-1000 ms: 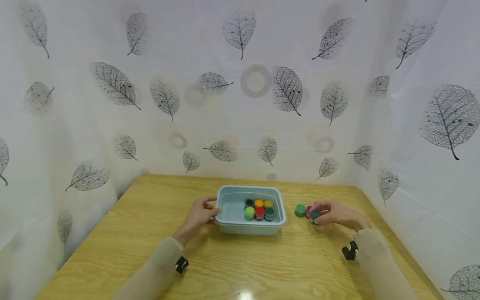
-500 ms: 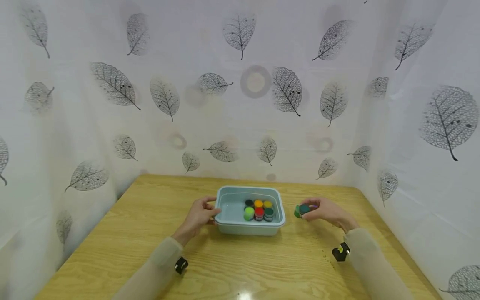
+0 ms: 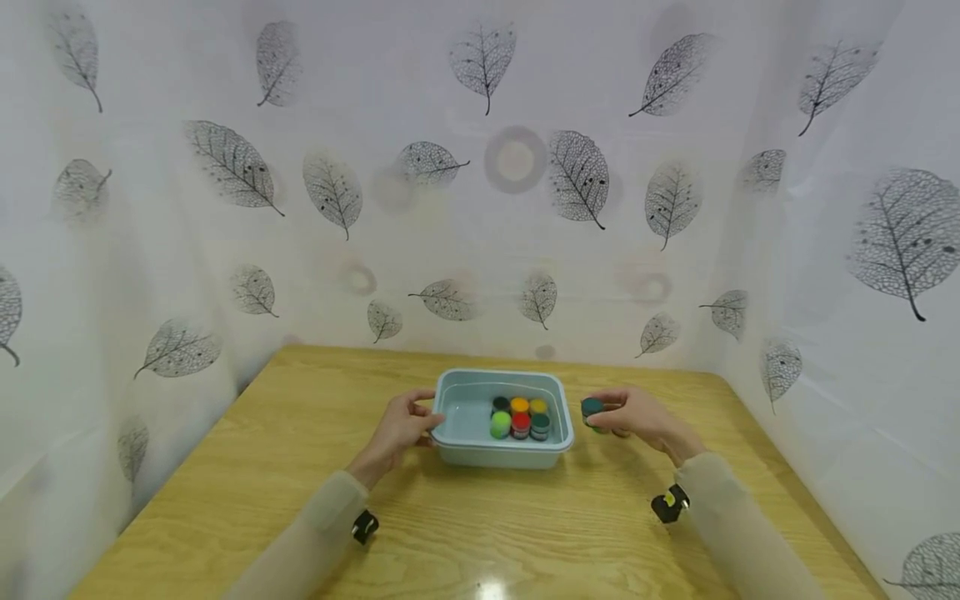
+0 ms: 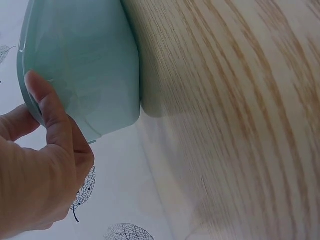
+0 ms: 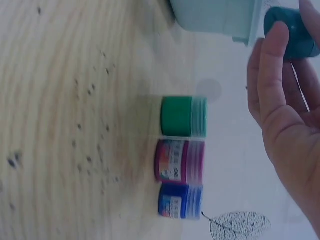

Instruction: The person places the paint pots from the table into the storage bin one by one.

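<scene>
Item: one pale blue-green rectangular plastic tub point(image 3: 498, 457), upright on a yellowish wood-grain table point(image 3: 480, 517). The person's left hand point(image 3: 396, 429) pinches its rim at the left end, thumb and fingers on either side.

Contents, right half of the tub, two rows, I count six small round jars: far row, black-topped jar point(image 3: 501, 405), orange-topped jar point(image 3: 520, 405), yellow-topped jar point(image 3: 538, 407); near row, light-green-topped jar point(image 3: 500, 425), red-topped jar point(image 3: 521, 426), dark-teal-topped jar point(image 3: 540, 427).

Item: one teal round jar point(image 3: 592, 406), grasped between thumb and fingers of the right hand point(image 3: 637, 414), raised above the table just outside the tub's right end.

Remainder, standing close side by side on the table, outward from the tub: green jar point(image 5: 176, 116), magenta jar point(image 5: 171, 161), blue jar point(image 5: 172, 201).

Backdrop: white curtain point(image 3: 420, 250), printed with dark skeleton leaves.
</scene>
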`<state>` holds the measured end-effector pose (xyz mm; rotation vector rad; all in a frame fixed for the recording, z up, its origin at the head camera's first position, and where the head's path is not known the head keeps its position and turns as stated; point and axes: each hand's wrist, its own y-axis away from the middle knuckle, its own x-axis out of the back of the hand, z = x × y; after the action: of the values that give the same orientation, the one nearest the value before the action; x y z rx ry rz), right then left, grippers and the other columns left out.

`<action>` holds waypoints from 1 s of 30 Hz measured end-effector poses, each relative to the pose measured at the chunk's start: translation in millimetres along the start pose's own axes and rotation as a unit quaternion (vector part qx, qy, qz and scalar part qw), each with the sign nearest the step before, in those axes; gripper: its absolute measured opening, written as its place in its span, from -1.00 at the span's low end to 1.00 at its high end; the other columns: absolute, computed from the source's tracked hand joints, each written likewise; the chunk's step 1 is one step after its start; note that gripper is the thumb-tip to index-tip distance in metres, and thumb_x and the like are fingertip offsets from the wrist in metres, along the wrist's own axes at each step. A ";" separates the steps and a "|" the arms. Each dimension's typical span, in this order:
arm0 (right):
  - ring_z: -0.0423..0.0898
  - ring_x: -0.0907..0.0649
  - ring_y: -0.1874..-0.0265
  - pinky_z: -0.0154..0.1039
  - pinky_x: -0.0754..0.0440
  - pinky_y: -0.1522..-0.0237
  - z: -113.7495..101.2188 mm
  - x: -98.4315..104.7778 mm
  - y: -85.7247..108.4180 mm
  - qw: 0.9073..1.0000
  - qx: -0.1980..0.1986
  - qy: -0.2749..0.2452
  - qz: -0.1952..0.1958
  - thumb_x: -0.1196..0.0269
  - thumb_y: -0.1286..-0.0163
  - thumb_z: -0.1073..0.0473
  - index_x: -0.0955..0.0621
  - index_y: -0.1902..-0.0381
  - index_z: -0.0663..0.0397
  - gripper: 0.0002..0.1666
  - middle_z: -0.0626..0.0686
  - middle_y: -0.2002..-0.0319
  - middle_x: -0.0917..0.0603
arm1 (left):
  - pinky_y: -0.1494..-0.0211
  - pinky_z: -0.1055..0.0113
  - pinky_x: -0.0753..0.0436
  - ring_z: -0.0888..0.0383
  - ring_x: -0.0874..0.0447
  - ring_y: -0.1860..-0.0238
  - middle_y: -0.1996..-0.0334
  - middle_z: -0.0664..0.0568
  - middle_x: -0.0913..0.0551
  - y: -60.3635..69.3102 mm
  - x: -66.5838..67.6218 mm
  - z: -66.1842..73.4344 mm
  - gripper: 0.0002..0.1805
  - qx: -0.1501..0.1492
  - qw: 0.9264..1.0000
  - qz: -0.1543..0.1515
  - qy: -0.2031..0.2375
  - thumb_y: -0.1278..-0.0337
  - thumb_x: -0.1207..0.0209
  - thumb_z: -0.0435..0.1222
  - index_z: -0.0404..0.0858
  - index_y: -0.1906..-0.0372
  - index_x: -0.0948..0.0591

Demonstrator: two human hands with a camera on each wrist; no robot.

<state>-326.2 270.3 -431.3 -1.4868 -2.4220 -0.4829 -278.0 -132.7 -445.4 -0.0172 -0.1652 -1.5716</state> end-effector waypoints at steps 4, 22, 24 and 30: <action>-0.27 -0.53 0.54 -0.37 -0.43 0.58 -5.6 -11.8 -3.2 1.000 0.003 -0.012 0.020 -0.42 -0.23 0.06 -0.46 -0.31 0.27 -0.24 -0.04 0.15 -0.74 | 0.48 0.27 -0.75 0.13 -0.63 0.50 0.33 -0.09 -0.49 -0.4 0.0 -1.0 -0.47 0.002 1.000 -0.002 -0.001 -0.13 -0.27 -0.52 -0.38 -0.24 -0.48; -0.08 -0.69 0.11 0.18 -0.61 -0.15 -33.8 -53.4 -23.0 0.997 0.064 -0.032 -0.002 -0.48 -0.14 0.12 -0.60 -0.14 0.17 -0.39 0.06 0.06 -0.72 | 0.52 0.31 -0.73 0.12 -0.63 0.47 0.31 -0.11 -0.49 -0.9 -1.6 0.1 -0.48 -0.003 1.000 -0.004 0.001 -0.13 -0.26 -0.52 -0.36 -0.24 -0.49; -0.08 -0.70 0.12 0.21 -0.59 -0.16 -37.8 -57.9 -24.6 0.997 0.068 -0.033 -0.014 -0.48 -0.14 0.13 -0.61 -0.14 0.17 -0.40 0.06 0.06 -0.71 | 0.51 0.30 -0.73 0.12 -0.64 0.47 0.31 -0.11 -0.49 -0.5 -1.8 0.2 -0.48 -0.005 1.000 -0.004 -0.001 -0.13 -0.27 -0.52 -0.36 -0.24 -0.48; -0.09 -0.69 0.11 0.14 -0.66 -0.08 -48.2 -71.5 -31.6 0.996 0.086 0.001 -0.033 -0.47 -0.16 0.10 -0.60 -0.15 0.16 -0.39 0.11 0.00 -0.69 | 0.51 0.32 -0.73 0.13 -0.62 0.49 0.30 -0.12 -0.47 1.0 -0.5 0.1 -0.46 -0.007 1.000 -0.005 0.000 -0.13 -0.26 -0.52 -0.40 -0.25 -0.46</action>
<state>-320.6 179.4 -419.4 -1.3396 -2.4476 -0.2795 -277.0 -132.2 -445.3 -0.0273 -0.1532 -1.5826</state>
